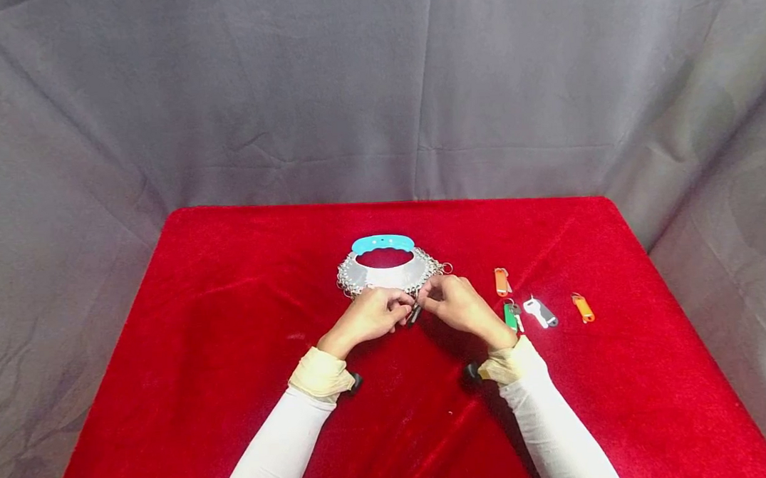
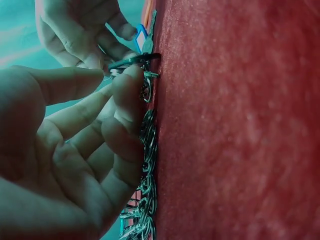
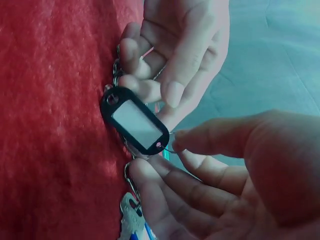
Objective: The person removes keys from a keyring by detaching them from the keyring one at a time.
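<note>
My right hand (image 1: 458,303) pinches the thin wire ring on a black key tag (image 3: 135,120) with a pale label between thumb and finger. Close against that tag, my left hand (image 1: 372,316) has its fingers bent beside small metal rings; whether it grips one I cannot tell. Both hands are at the near edge of a flat silver ring-shaped holder (image 1: 394,275), whose rim carries many small rings. Its blue handle (image 1: 383,243) is on the far side. A key (image 3: 132,216) with a blue part hangs from a ring by my right fingers.
To the right on the red cloth (image 1: 235,388) lie an orange key tag (image 1: 502,282), a green tag (image 1: 510,315) with a key, a dark grey tag (image 1: 545,313) with a key, and a yellow-orange tag (image 1: 583,309). Grey curtains (image 1: 299,93) surround the table.
</note>
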The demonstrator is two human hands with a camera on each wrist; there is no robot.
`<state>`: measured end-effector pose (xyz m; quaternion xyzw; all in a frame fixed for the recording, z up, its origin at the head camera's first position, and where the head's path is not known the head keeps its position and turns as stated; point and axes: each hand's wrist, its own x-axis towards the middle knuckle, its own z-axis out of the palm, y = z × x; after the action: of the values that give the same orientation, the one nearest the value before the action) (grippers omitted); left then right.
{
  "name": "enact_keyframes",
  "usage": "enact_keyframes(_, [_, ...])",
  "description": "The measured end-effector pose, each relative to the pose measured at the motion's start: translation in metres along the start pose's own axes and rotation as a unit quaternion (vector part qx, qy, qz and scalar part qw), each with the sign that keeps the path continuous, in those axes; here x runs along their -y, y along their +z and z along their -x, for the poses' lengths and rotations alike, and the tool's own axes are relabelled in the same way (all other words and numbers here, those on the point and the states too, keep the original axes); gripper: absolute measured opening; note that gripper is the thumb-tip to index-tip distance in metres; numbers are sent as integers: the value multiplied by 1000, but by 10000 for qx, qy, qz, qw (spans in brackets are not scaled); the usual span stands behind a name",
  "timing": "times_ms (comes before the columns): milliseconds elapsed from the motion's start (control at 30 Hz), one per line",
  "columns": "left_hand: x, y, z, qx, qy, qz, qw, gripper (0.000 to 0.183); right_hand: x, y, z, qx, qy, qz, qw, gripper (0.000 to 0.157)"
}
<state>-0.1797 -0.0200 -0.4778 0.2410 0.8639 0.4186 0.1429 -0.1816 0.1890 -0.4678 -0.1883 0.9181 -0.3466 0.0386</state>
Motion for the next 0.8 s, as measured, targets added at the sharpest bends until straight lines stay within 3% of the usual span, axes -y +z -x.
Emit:
enact_keyframes(300, [-3,0,1,219,256,-325,9989,18,2,4,-1,17,303,-566,9979,4])
enact_keyframes(433, [-4,1,1,66,284,-258,9992,16,4,6,-2,165,420,-920,9947,5])
enact_keyframes(800, [1,3,-1,-271,282,71,9992,11,5,6,-1,587,227,-1698,9835,12])
